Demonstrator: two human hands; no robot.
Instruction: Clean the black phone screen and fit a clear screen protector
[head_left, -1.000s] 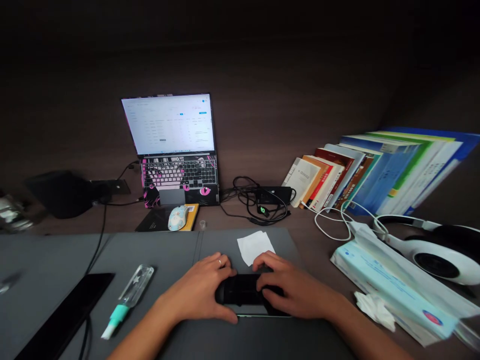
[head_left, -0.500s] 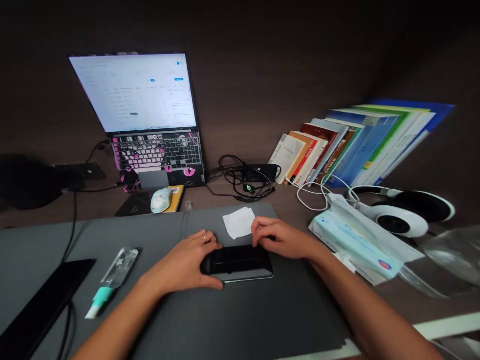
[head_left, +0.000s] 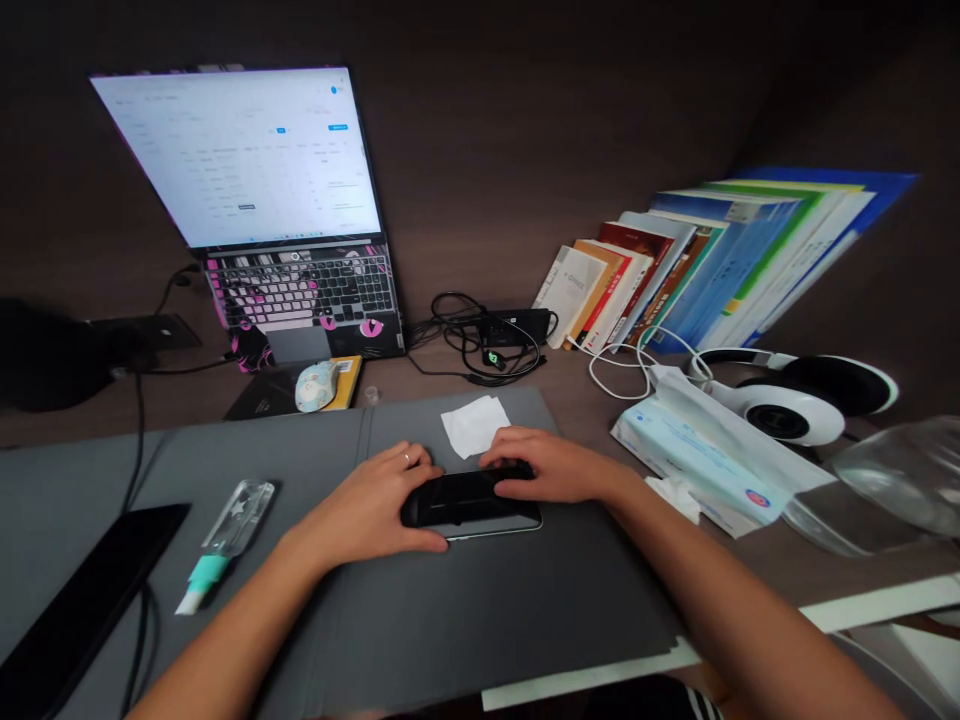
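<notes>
A black smartphone [head_left: 466, 508] lies flat on the grey desk mat [head_left: 450, 620], its dark glossy face up. My left hand [head_left: 367, 508] grips its left end, with the thumb along the near edge and the fingers at the far edge. A ring is on one of its fingers. At the far right part of the phone, my right hand [head_left: 551, 468] has its fingers curled over the far edge and its thumb on the glass. Just beyond the phone sits a white paper wipe [head_left: 474, 425], close to my right fingertips.
Behind stands an open laptop [head_left: 300, 290], with a patterned mouse [head_left: 316, 385] in front. A spray bottle [head_left: 236, 520] and a black tablet-like slab [head_left: 97, 590] lie left. Rightward are a tissue pack [head_left: 697, 460], headphones [head_left: 795, 415], leaning books [head_left: 660, 270] and tangled cables [head_left: 487, 345].
My right hand has shifted left along the phone's far edge, its thumb now reaching over the glass. My left hand keeps its grip. The view has tilted down slightly.
</notes>
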